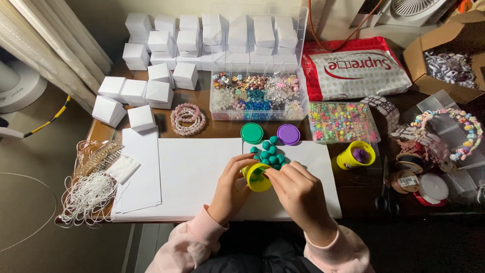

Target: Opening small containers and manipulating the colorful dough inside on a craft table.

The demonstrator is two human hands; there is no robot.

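A small yellow plastic tub [258, 178] with a smooth, slightly glossy wall sits between two bare hands. Beside it lie matt green dough-like balls [271, 150] on smooth matt white paper sheets [194, 167]. Round green [251, 133] and purple plastic lids [288, 134] look smooth. The clear plastic bead box [258, 96] shines. The dark wooden surface [217, 127] has a dull sheen. White cardboard boxes [159, 93] look matt.
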